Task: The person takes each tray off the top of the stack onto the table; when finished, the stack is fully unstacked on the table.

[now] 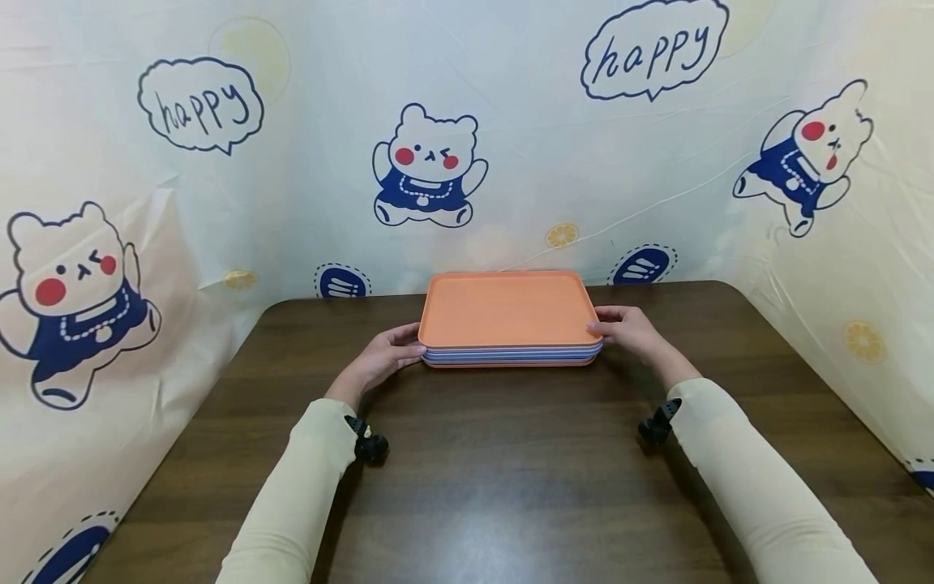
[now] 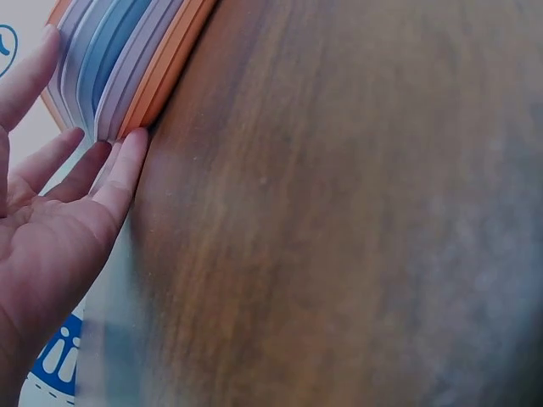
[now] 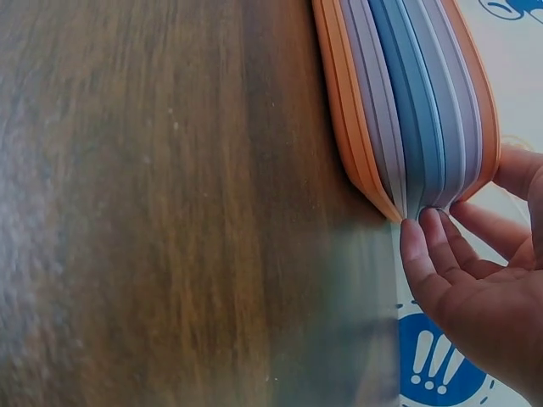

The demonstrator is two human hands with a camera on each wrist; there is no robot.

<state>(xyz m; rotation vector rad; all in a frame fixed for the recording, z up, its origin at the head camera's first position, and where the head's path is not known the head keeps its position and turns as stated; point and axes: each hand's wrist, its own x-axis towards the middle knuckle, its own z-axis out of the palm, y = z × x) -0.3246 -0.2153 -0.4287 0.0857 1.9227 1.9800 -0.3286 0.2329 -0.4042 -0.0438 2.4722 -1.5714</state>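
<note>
- Currently, the trays [image 1: 511, 324] sit in one neat stack at the middle of the far side of the table [image 1: 474, 470], near the cloth [image 1: 306, 186]. The wrist views show them low to the wood; whether the base fully bears on it I cannot tell.
- The left hand [image 1: 381, 357] grips the left end, thumb high on the stack, other fingertips spread down the side, the lowest by the bottom tray [image 3: 346, 127].
- The right hand [image 1: 631, 331] grips the other end, thumb at the rim of the top tray [image 1: 508, 310], lightly bent fingertips at the edges below.
- Both holds seem to be by fingertips alone, so a slip looks the likeliest fault, from too little inward squeeze.
- If one hand rose or moved sooner than the other, the stack could tilt or twist and its layers slide apart.
- Fingers that miss the bottom tray could leave it behind or let it drop.
- Fingertips near the wood could get pinched under the stack.
- A push farther away might run it into the cloth or past the table's edge.
</note>
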